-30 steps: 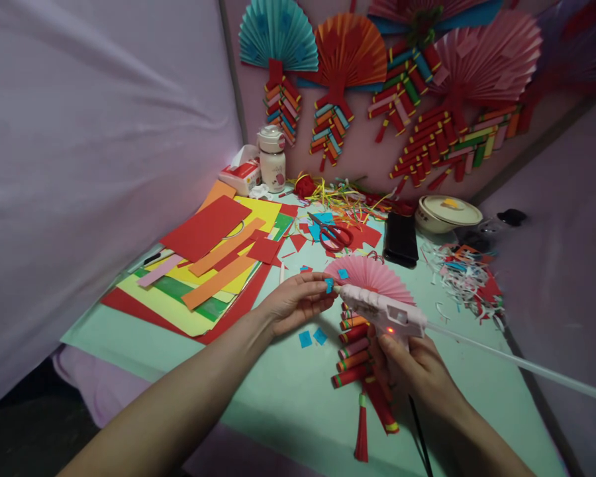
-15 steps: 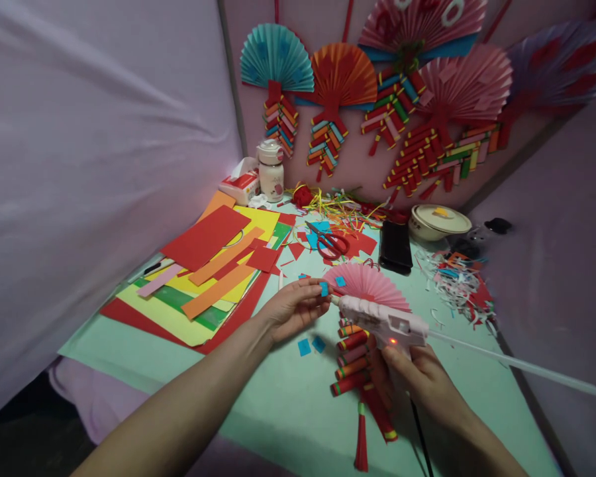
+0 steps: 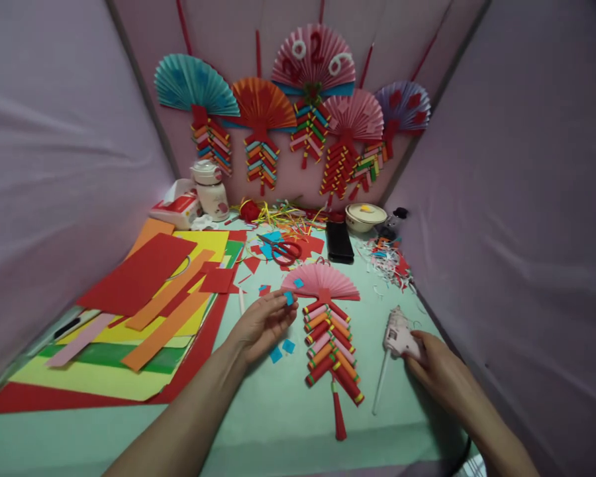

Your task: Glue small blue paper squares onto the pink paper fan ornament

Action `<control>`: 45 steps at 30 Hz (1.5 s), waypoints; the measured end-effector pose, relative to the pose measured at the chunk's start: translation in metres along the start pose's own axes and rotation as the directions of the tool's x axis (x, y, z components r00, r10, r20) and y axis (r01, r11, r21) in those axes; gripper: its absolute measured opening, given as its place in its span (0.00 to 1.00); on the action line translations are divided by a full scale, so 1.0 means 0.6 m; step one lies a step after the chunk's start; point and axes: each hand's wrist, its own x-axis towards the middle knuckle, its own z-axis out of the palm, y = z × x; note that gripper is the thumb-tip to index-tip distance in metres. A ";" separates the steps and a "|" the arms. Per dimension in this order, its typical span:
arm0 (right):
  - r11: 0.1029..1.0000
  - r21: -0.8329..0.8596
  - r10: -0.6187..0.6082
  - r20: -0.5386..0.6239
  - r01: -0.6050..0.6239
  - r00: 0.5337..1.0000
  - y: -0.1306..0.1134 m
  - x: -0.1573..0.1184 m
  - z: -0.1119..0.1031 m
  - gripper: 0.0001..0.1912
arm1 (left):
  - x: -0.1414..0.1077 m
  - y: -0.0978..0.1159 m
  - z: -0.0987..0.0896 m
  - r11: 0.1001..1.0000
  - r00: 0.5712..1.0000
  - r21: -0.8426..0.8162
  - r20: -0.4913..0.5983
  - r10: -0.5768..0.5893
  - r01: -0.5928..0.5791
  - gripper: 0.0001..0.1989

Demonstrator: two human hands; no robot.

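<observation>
My left hand [image 3: 271, 321] pinches a small blue paper square [image 3: 289, 298] at the lower left edge of a pink paper fan [image 3: 320, 279]. Another blue square [image 3: 298, 283] lies on the fan's left part. Below the fan hang rows of paper firecracker rolls [image 3: 330, 348] with a red tassel [image 3: 339, 414]. Two loose blue squares [image 3: 288, 346] rest on the table under my left hand. At the right, my right hand [image 3: 424, 354] has its fingers round the handle of a pale pink glue gun [image 3: 398, 332], whose clear glue stick points down toward the table's front.
Coloured paper sheets [image 3: 139, 265] cover the left side. Behind the fan are red scissors [image 3: 285, 252], paper scraps and a black phone [image 3: 340, 242]. A lidded bowl [image 3: 365, 217] and shredded paper [image 3: 390, 262] stand at the back right. Finished fans [image 3: 263, 103] hang on the wall.
The glue gun has moved right, away from my left hand and the fan, and down to the table, its nozzle now pointing away. The camera view has turned right, and the whole fan shows.
</observation>
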 end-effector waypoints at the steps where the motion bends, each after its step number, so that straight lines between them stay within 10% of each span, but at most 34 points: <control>1: 0.999 -0.027 -0.024 0.009 0.024 1.000 0.005 -0.004 0.006 0.23 | -0.001 -0.003 0.001 1.000 1.000 0.007 0.003 -0.002 0.002 0.04; 6: 0.935 -0.353 -0.023 -0.133 -0.025 0.991 -0.032 -0.009 -0.020 0.23 | -0.001 -0.016 0.000 1.000 0.999 0.022 0.044 -0.001 0.000 0.05; 15: 0.832 -0.114 -0.538 -0.408 0.543 0.738 -0.340 0.059 -0.038 0.08 | 0.001 -0.024 -0.010 0.999 0.987 -0.027 0.152 0.047 -0.043 0.10; 24: 0.828 -0.218 -0.552 -0.483 0.517 0.680 -0.379 0.092 0.003 0.09 | 0.010 -0.024 -0.012 0.987 0.984 -0.094 0.103 0.142 -0.133 0.12; 35: 0.848 -0.151 -0.511 -0.482 0.507 0.712 -0.386 0.100 0.014 0.09 | 0.011 -0.027 -0.015 0.980 0.984 -0.137 0.088 0.158 -0.145 0.09; 40: 0.873 0.295 -0.277 -0.356 0.388 0.893 -0.360 0.131 0.007 0.08 | 0.008 -0.023 -0.014 0.983 0.987 -0.120 0.058 0.146 -0.139 0.08; 45: 0.669 0.742 -0.081 0.031 0.032 0.996 -0.316 0.194 0.005 0.15 | 0.011 -0.026 -0.018 0.951 0.972 0.211 -0.014 0.233 -0.225 0.09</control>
